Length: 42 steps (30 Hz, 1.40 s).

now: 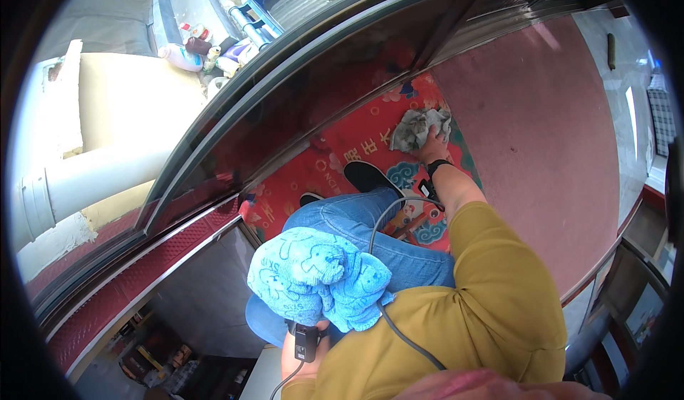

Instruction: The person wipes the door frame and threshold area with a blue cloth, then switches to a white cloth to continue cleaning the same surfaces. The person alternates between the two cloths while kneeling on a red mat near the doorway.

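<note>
My right hand [434,146] is on a crumpled, stained grey cloth [414,127], pressing it against a red printed mat [352,116]. The fingers are spread over the cloth near the mat's far right corner. A bunched light-blue towel [299,277] with printed drawings lies over my lap. My left forearm runs under this towel, and only a bit of my left hand [322,326] shows at its lower edge. Its fingers are hidden, so its grip cannot be made out. A black box with a cable [305,343] sits on my left wrist; a black band is around the right one.
A dark-framed sliding window [320,63] runs along the left, with bottles [181,56], a white pipe [96,186] and a blue bin [267,9] outside. My black shoe [371,178] rests on the mat. Reddish flooring [534,148] extends to the right. A grey cable [393,210] loops beside my right arm.
</note>
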Each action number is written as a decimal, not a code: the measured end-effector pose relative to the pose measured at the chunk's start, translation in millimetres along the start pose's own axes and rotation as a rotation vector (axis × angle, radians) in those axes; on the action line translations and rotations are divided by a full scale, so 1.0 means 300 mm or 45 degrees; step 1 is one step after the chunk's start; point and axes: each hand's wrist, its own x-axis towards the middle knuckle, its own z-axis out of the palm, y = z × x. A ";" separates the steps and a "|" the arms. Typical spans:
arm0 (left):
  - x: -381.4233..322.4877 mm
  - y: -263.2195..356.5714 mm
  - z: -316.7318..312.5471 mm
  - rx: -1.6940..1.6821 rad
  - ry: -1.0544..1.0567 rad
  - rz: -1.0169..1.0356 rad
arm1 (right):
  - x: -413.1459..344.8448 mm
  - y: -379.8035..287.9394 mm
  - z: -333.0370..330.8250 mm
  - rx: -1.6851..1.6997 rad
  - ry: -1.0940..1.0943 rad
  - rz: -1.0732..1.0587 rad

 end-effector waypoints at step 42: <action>0.501 0.238 0.219 -2.013 -1.008 1.195 | -0.777 1.055 -0.916 2.415 -0.030 -0.475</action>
